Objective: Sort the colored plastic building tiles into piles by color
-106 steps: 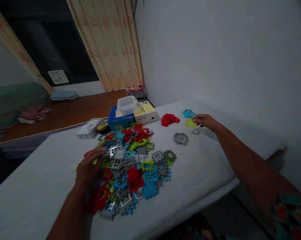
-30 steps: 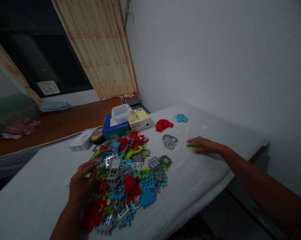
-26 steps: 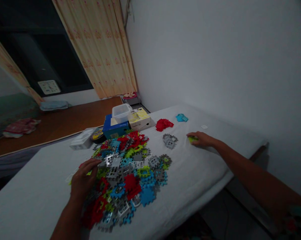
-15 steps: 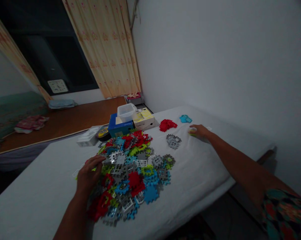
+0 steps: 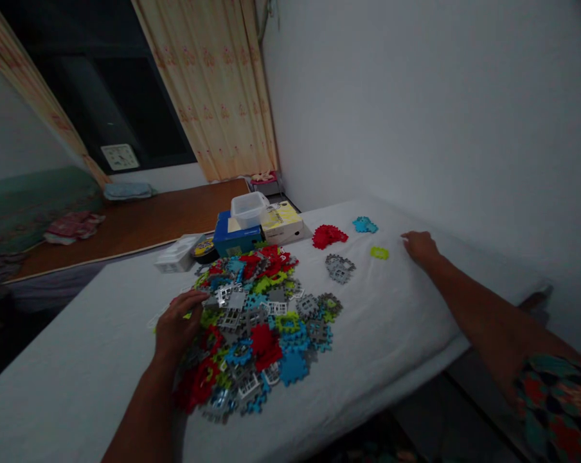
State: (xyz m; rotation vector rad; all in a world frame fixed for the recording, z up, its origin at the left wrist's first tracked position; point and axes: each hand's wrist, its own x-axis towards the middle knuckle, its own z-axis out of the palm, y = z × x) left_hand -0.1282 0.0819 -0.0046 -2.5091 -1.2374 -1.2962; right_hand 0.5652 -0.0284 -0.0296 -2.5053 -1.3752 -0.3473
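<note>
My left hand [image 5: 178, 325] rests at the left edge of a heap of toothed plastic building tiles [image 5: 264, 344], fingers curled. A dark grey tile [image 5: 214, 300] meets its fingertips; whether they grip it is hidden. To the far right, my right hand [image 5: 420, 249] is low over the sheet with its fingers drawn together; anything within them is too small to make out. Just left of it lies a lime-green open-frame tile [image 5: 380, 253]. Around that are separate groups of blue tiles [image 5: 365, 224], red tiles [image 5: 329, 236] and grey tiles [image 5: 339, 268].
The white-covered table [image 5: 367, 347] runs along a wall. Behind the heap stand a blue box [image 5: 237, 241], a clear plastic tub [image 5: 249, 209], a yellow-and-white box [image 5: 283, 225], a round black-and-yellow item [image 5: 205, 249] and a white container [image 5: 177, 253].
My right hand has let go of the lime-green tile and moved right, leaving it on the sheet. My left hand stays beside the heap. The whole view has shifted slightly.
</note>
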